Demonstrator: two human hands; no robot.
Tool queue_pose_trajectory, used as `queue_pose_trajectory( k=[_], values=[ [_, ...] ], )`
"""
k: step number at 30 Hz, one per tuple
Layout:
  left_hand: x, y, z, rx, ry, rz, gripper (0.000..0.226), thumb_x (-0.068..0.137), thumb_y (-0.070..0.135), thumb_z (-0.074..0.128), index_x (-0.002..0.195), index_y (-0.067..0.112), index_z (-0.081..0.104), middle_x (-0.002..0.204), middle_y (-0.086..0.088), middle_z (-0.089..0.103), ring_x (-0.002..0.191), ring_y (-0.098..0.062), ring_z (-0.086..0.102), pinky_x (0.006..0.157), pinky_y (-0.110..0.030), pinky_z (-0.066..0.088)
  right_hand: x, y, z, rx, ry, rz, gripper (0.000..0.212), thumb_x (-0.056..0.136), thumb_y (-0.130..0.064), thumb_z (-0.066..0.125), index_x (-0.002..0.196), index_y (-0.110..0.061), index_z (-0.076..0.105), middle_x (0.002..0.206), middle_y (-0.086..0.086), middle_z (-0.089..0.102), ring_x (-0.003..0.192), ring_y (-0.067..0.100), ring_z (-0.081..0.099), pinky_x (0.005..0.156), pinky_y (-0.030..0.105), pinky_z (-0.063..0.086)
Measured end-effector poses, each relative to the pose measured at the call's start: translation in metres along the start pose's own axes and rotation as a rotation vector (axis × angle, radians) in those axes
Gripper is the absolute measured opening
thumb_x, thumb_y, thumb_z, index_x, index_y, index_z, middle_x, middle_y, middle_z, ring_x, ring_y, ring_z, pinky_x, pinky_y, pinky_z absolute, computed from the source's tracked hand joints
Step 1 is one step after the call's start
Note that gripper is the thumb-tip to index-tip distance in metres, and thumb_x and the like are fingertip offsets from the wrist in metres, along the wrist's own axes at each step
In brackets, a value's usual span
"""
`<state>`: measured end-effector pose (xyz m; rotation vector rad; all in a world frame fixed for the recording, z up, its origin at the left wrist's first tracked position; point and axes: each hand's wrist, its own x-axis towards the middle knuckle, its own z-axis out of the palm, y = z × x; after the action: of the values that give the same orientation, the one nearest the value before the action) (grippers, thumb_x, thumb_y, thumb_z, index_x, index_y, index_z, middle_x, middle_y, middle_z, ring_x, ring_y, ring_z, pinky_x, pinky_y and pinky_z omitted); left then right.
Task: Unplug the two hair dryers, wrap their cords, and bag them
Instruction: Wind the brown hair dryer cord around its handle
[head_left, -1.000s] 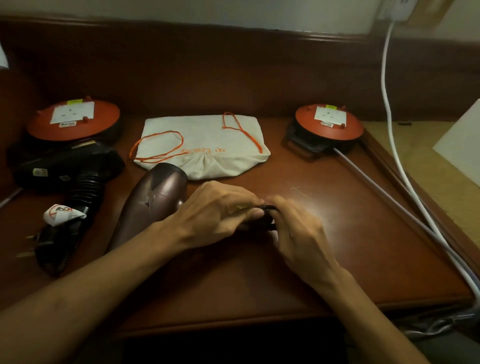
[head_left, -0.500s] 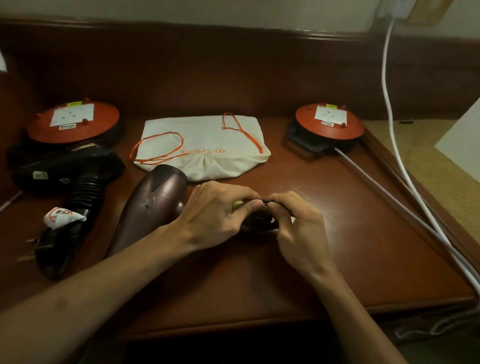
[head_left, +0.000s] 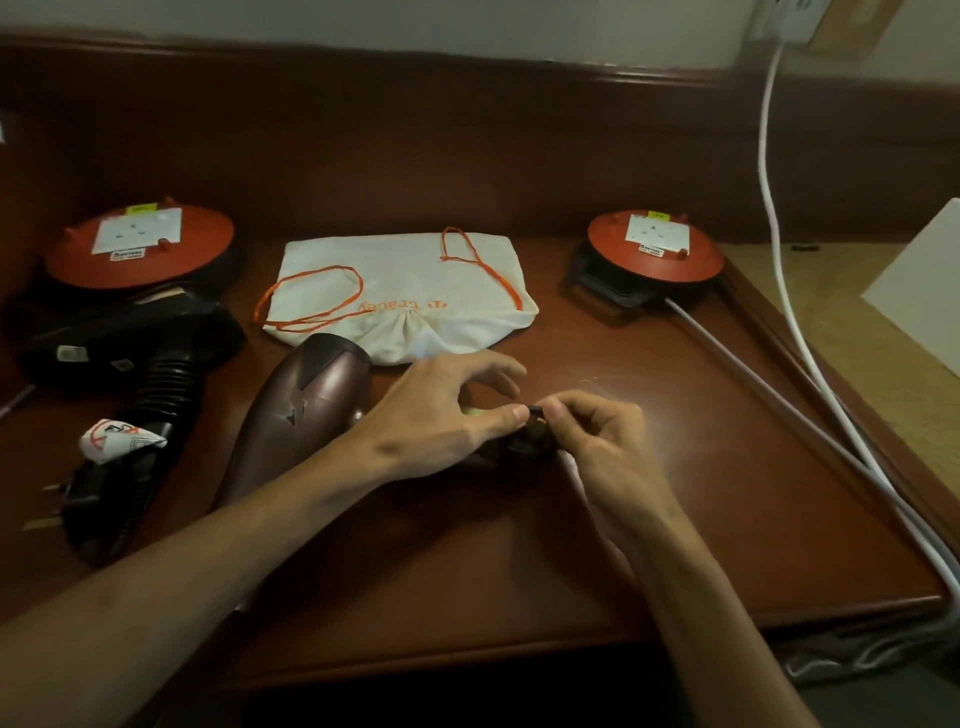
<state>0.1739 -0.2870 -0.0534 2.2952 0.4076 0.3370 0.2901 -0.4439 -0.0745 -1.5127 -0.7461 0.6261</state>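
A brown hair dryer (head_left: 301, 415) lies on the wooden table (head_left: 727, 493) in front of me. Its dark cord bundle (head_left: 524, 441) sits to its right, mostly hidden under my hands. My left hand (head_left: 447, 415) rests over the bundle with thumb pressing on it and fingers lifted. My right hand (head_left: 597, 441) pinches the cord end against that thumb. A black hair dryer (head_left: 130, 353) lies at the left, its cord wrapped and its plug (head_left: 52, 504) pointing left. A white drawstring bag (head_left: 405, 296) with orange strings lies flat behind the brown dryer.
Two orange cable reels stand at the back, the left reel (head_left: 140, 244) and the right reel (head_left: 654, 244). A grey cable (head_left: 779, 405) runs from the right reel to the table's right edge. A white cable (head_left: 769, 208) hangs from a wall socket (head_left: 789, 15).
My left fingers have lifted and spread above the cord bundle. My right hand has shifted slightly right, pinching the cord end.
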Motion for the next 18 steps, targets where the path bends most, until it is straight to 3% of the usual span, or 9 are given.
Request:
queue_pose_trajectory(
  k=[4, 6, 10, 14, 18],
  values=[
    [0.0, 0.004, -0.005, -0.11, -0.104, -0.021, 0.033, 0.091, 0.035, 0.074, 0.124, 0.029, 0.07, 0.111, 0.015, 0.074, 0.106, 0.006, 0.065, 0.083, -0.003, 0.047, 0.003, 0.002, -0.014, 0.264, -0.118, 0.16, 0.003, 0.09, -0.012, 0.07, 0.092, -0.011, 0.072, 0.095, 0.014, 0.066, 0.091, 0.024, 0.06, 0.083, 0.033, 0.049],
    [0.0, 0.004, -0.007, -0.182, -0.146, -0.042, 0.038, 0.09, 0.032, 0.076, 0.126, 0.03, 0.067, 0.108, 0.014, 0.076, 0.106, 0.006, 0.066, 0.081, 0.001, 0.044, 0.004, 0.007, -0.02, 0.362, -0.119, 0.201, 0.022, 0.079, -0.006, 0.074, 0.1, -0.01, 0.068, 0.104, 0.014, 0.064, 0.097, 0.026, 0.06, 0.087, 0.036, 0.048],
    [-0.002, 0.006, -0.011, -0.13, -0.18, -0.029, 0.04, 0.086, 0.035, 0.08, 0.124, 0.031, 0.067, 0.109, 0.015, 0.075, 0.105, 0.009, 0.064, 0.081, 0.001, 0.043, -0.001, 0.014, -0.027, 0.461, -0.309, 0.198, 0.027, 0.084, 0.001, 0.065, 0.111, -0.003, 0.062, 0.118, 0.022, 0.063, 0.107, 0.029, 0.061, 0.099, 0.039, 0.045],
    [-0.004, 0.009, -0.018, -0.209, -0.116, 0.007, 0.027, 0.089, 0.032, 0.076, 0.114, 0.023, 0.074, 0.107, 0.008, 0.075, 0.102, -0.003, 0.069, 0.09, -0.019, 0.055, -0.002, 0.012, -0.026, 0.378, -0.307, 0.166, 0.029, 0.088, -0.002, 0.061, 0.117, 0.001, 0.064, 0.117, 0.02, 0.066, 0.108, 0.028, 0.061, 0.099, 0.038, 0.047],
    [-0.003, 0.001, -0.03, -0.145, -0.07, -0.01, 0.027, 0.089, 0.037, 0.074, 0.114, 0.025, 0.073, 0.112, 0.009, 0.073, 0.107, -0.006, 0.068, 0.093, -0.024, 0.055, -0.005, 0.003, -0.022, 0.066, -0.272, 0.104, 0.029, 0.097, -0.034, 0.062, 0.116, -0.014, 0.072, 0.115, 0.008, 0.073, 0.11, 0.024, 0.065, 0.103, 0.044, 0.045]
  ],
)
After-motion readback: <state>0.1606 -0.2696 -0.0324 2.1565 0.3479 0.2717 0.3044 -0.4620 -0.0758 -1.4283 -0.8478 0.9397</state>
